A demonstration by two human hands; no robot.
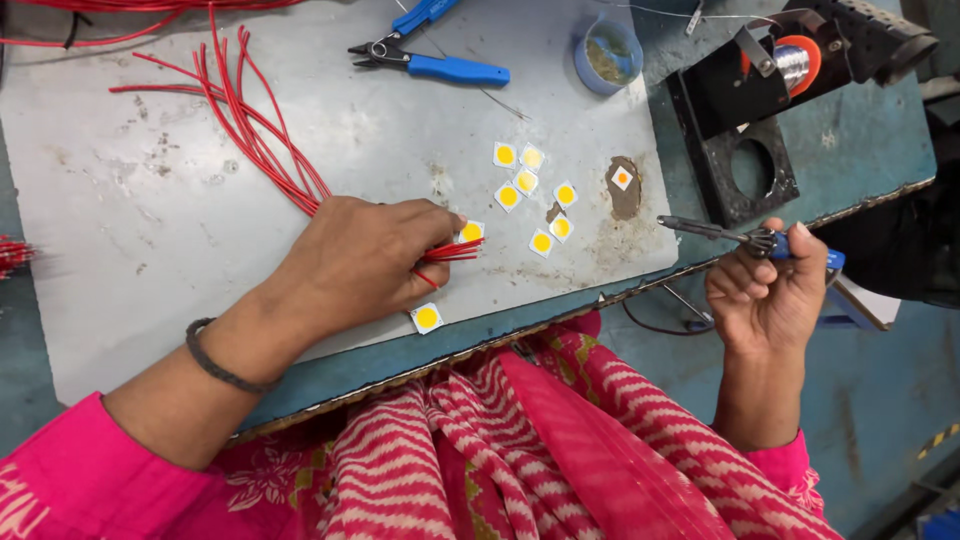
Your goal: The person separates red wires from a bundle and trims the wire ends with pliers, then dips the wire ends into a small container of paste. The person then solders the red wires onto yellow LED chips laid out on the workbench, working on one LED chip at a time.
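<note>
The left hand (365, 258) lies knuckles-up on the grey metal sheet (130, 240), fingers curled and pinched around a bunch of red wires (255, 135); the fingertips are hidden under the hand, and only the short wire ends poke out beside a square LED chip (471, 232). The right hand (765, 295) is closed around the blue handle of a soldering iron (735, 237), held off the edge of the sheet, its dark tip pointing toward the chips.

More LED chips (527, 182), white squares with yellow centres, lie scattered on the sheet just beyond the left hand; one (427, 318) sits near the sheet's front edge, another (622, 178) rests on a brownish burnt patch. The wires fan away past the hand, and more red wire is cut off at the top and left edges.

The sheet rests on a teal bench (860, 140). Farther from the hand lie blue-handled cutters (430, 55). A small blue cup (608, 52) holds something dull and granular, hard to make out. Beside it stands a black stand (745, 130) with a spool of solder wire (795, 62).
</note>
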